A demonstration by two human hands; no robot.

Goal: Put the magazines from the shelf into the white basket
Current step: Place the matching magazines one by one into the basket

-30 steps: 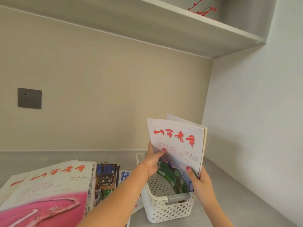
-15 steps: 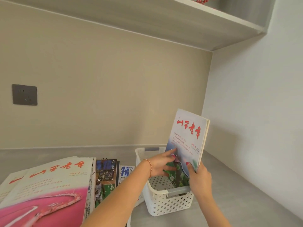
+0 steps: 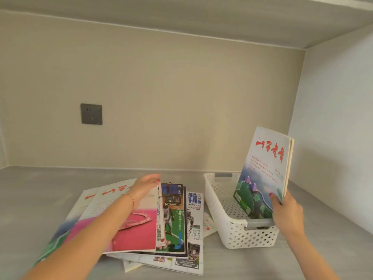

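Observation:
A white perforated basket (image 3: 214, 199) stands on the grey shelf at the right. Upright inside it is a magazine (image 3: 266, 168) with red lettering and a green landscape cover, leaning to the right; my right hand (image 3: 286, 213) grips its lower right edge. To the basket's left lies a spread pile of magazines, topped by one with a pink and white cover (image 3: 133, 225). My left hand (image 3: 147, 184) reaches over that pile with fingers extended, resting at the top edge of the pink magazine.
A sports magazine (image 3: 173, 217) and another with blue characters (image 3: 194, 215) fan out from the pile toward the basket. A dark wall socket (image 3: 91, 114) is on the back wall. The side wall stands close on the right, and a shelf board runs overhead.
My left hand let go of the upright magazine and moved left onto the pile. The magazine sank lower into the basket, held by my right hand alone. The view tilted down and left.

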